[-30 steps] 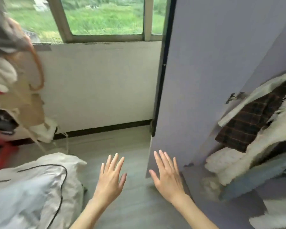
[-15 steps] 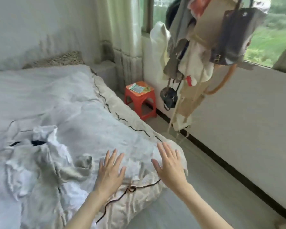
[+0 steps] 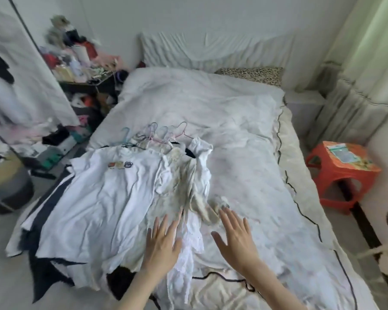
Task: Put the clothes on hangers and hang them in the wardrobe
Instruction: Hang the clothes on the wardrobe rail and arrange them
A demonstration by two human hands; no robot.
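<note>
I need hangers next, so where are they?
The hangers lie bunched on the bed, just beyond the collar of the white T-shirt, left of centre.

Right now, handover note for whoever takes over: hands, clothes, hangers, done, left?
Left hand: open, fingers straight, over the clothes pile, holding nothing.
Right hand: open, over the bed just right of the pile, holding nothing.
Clothes: heaped on the bed's left half, white T-shirt on top.
Hangers: loose bunch on the bed at the pile's far end.
Wardrobe: not in view.
Done: nothing visible; no garment is on a hanger.
Left: pick a garment, fit a hanger, hang it, repeat for the pile.
</note>
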